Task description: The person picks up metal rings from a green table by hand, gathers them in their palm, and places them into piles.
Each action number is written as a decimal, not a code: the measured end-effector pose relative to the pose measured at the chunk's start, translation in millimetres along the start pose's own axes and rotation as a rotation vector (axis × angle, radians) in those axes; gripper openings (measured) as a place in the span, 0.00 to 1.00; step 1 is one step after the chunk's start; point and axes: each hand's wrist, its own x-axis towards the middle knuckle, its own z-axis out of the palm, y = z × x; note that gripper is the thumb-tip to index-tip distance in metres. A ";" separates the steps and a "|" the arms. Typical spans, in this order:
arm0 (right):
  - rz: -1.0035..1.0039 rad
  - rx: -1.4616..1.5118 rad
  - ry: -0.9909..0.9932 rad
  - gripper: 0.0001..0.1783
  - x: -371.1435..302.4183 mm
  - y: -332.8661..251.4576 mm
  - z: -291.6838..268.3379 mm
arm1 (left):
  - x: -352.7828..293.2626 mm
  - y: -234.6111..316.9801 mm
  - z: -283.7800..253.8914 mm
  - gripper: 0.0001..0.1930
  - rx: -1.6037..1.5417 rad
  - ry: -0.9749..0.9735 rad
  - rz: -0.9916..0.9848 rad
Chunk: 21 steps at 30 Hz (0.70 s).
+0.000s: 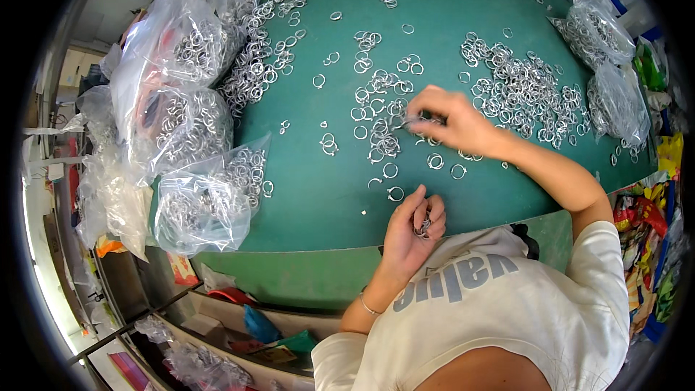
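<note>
left hand (411, 228): near the table's near edge, fingers curled together around a small bunch of metal rings (423, 228) held against the palm; a thin bracelet (368, 308) on the wrist.
right hand (452, 122): reached out further over the table, fingertips pinched together on a ring at the edge of a loose ring cluster (380, 119) (whether it is lifted or only touched, i cannot tell).
rings relative to hands: the held bunch sits inside the left fist; single rings lie just far of it; the big heap (521, 90) lies right of and beyond the right hand.
materials and shapes: small round split rings, silvery, shiny metal, some single, some tangled in clumps.
bags on the left (188, 123): clear crinkled plastic, stuffed with the same rings, one lying open near the table's near-left corner.
bags on the right (608, 65): two more clear bags of rings at the far right edge.
surface: green table (318, 195), smooth and matt, rings strewn all the way to its far side.
surroundings: shelves with odds and ends under the table's near edge, coloured packets at the right.
</note>
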 end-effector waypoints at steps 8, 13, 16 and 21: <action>0.374 1.026 0.218 0.15 0.4 5.7 -55.1 | 1.5 0.1 -1.5 0.24 -0.013 -0.039 0.012; 0.244 0.819 0.260 0.16 1.7 10.3 -72.8 | 1.4 -0.3 -0.1 0.24 0.023 -0.019 0.020; 0.199 0.581 0.180 0.15 0.1 3.8 -72.3 | 1.4 0.6 0.9 0.24 0.025 -0.011 0.023; 0.121 -0.259 0.236 0.16 5.8 3.1 -70.1 | 1.8 -0.3 -0.8 0.23 0.024 -0.013 0.035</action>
